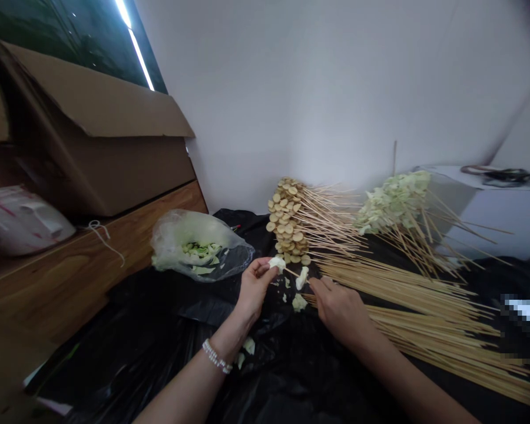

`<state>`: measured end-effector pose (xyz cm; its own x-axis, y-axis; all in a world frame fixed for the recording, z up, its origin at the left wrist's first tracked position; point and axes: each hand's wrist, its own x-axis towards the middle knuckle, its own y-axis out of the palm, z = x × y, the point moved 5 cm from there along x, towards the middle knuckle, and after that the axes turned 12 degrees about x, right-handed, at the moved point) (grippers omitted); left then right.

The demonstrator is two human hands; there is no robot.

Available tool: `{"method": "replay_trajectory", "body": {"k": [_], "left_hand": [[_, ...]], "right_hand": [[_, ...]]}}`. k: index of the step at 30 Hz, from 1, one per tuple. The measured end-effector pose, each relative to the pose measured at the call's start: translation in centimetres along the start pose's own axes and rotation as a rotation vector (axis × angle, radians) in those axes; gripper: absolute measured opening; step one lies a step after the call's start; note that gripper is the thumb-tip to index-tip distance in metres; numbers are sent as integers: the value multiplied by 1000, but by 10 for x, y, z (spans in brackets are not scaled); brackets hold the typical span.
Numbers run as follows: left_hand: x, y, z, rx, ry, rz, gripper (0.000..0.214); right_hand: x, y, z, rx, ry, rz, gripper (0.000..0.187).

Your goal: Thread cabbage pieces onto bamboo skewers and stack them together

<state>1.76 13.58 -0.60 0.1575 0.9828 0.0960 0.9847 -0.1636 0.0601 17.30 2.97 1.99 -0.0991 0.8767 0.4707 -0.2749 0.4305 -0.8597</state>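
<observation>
Between the fingertips of my left hand is a pale cabbage piece, at the tip end of a thin wooden skewer. My right hand pinches that skewer further down, just behind a second whitish cabbage piece threaded on it. Below the two hands, a loose cabbage scrap lies on the black plastic sheet among small crumbs. More cabbage bits rest beside my left wrist, which wears a beaded bracelet.
A clear plastic bag with cut cabbage lies at left. Skewers with round pale slices are stacked against the wall. Cabbage skewers pile at right, above bare skewers. A cardboard box stands on a wooden surface.
</observation>
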Motion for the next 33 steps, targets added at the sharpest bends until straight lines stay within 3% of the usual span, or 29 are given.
{"method": "replay_trajectory", "body": {"k": [12,16,29,33], "left_hand": [[-3,5,-8,195,199,12,21],[-2,5,-9,184,195,14,23],[-12,18,-15,341,299,221,12],[-15,22,-15,334,289,230,18]], "right_hand": [[-1,-1,3,-8,-5,-30,22],[-2,2,1,0,-24,-41,23],[0,7,1,51,68,94,22],[0,8,1,28,39,58,20]]}}
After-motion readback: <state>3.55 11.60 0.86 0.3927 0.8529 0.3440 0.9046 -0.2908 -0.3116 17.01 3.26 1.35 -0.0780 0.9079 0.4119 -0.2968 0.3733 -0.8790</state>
